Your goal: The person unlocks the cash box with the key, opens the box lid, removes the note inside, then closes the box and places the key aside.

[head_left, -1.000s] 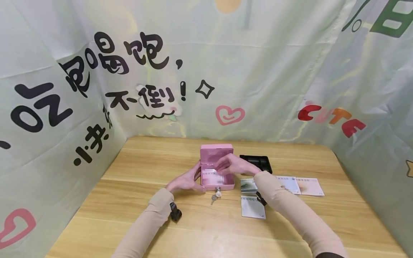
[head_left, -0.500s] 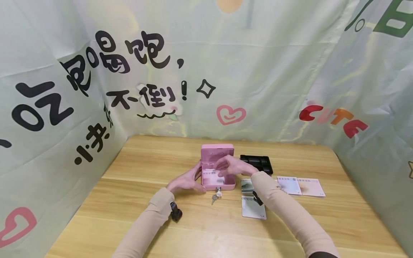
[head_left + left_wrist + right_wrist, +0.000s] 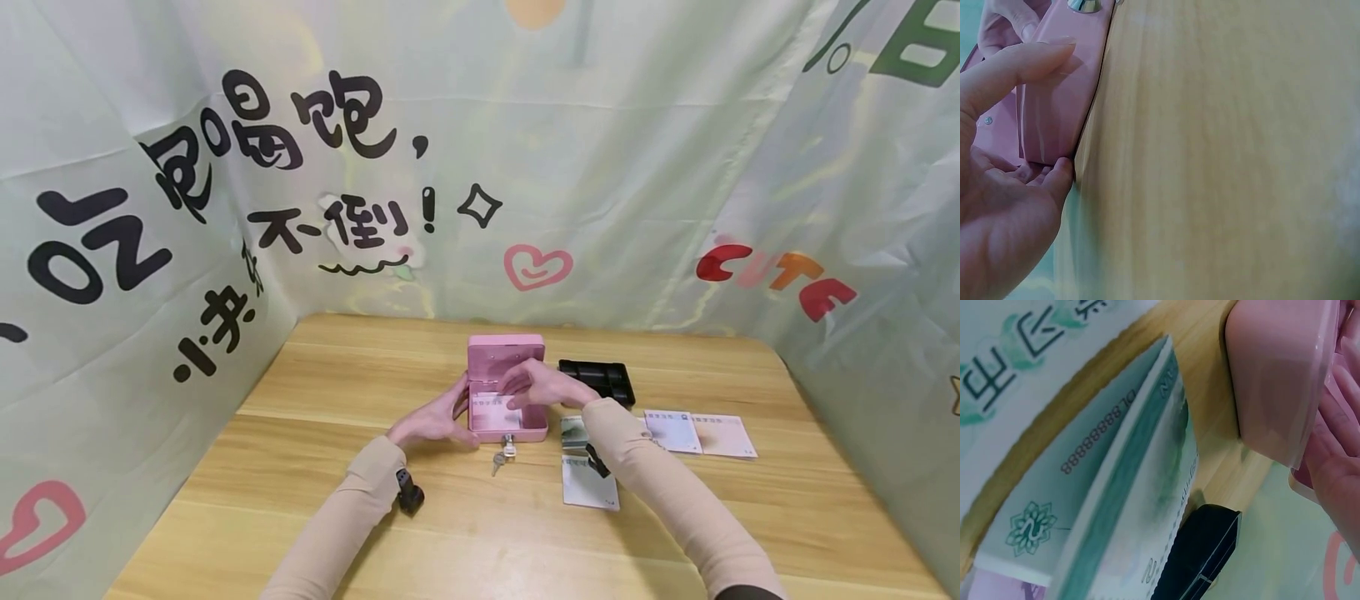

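Note:
A pink cash box (image 3: 531,435) stands on the wooden table with its lid (image 3: 480,350) raised. My left hand (image 3: 431,419) grips its left side; in the left wrist view the thumb lies across the front wall and the fingers wrap the end. Pinkish play banknotes (image 3: 491,414) lie in the box. Over their right part is my right hand (image 3: 543,383), fingers bent and thumb touching or close to the notes. Whether it pinches them is hidden. A key (image 3: 498,460) hangs from the front lock (image 3: 509,440).
Right of the box lie green notes (image 3: 573,433), a pale note pile (image 3: 588,483), bluish notes (image 3: 672,432) and pinkish notes (image 3: 725,436). A black tray-like case (image 3: 615,381) sits behind them. Printed cloth (image 3: 600,167) surrounds the table.
The right hand shifts very slightly within the box and its forearm moves a little left. The left hand keeps its grip. The whole head view has drifted slightly.

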{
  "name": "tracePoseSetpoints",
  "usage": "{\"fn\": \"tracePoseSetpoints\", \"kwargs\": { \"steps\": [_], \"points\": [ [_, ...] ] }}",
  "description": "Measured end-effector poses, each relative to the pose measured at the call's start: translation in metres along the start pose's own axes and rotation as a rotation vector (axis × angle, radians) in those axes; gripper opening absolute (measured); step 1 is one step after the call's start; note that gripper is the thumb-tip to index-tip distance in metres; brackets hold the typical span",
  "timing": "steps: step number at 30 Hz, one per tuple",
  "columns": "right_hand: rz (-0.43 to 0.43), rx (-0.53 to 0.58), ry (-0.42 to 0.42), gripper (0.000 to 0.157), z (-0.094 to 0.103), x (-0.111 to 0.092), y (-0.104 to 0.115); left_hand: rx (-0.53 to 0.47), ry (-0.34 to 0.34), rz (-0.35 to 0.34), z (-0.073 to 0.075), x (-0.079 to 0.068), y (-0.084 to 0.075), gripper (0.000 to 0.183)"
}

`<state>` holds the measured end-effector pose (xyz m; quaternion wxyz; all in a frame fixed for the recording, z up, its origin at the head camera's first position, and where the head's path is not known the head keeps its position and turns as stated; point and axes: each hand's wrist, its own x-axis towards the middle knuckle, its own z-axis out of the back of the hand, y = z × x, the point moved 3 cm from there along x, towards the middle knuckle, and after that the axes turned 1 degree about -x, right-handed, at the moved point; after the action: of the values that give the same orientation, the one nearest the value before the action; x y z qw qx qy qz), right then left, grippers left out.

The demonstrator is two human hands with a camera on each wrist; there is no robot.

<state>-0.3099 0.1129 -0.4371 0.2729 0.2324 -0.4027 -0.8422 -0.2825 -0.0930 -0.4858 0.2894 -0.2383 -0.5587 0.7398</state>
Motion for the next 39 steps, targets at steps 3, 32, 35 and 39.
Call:
{"fn": "tracePoseSetpoints", "kwargs": {
  "steps": [3, 32, 35, 39],
  "points": [
    [0.009, -0.001, -0.013, 0.03, 0.0, 0.0007, -0.0005, -0.003, -0.006, 0.009, 0.0002, -0.0003, 0.0001, 0.13],
    [0.007, -0.04, -0.17, 0.01, -0.0008, 0.0024, -0.0045, -0.031, -0.017, 0.037, 0.0004, -0.0002, 0.0014, 0.132],
    [0.016, -0.024, -0.171, 0.009, -0.0009, 0.0009, -0.0036, -0.037, -0.019, 0.04, 0.0001, -0.0005, 0.0009, 0.132],
    [0.036, 0.003, -0.185, 0.009, 0.0003, -0.0014, -0.002, -0.038, -0.018, 0.036, 0.0, -0.0009, 0.0005, 0.132]
  ]
}}
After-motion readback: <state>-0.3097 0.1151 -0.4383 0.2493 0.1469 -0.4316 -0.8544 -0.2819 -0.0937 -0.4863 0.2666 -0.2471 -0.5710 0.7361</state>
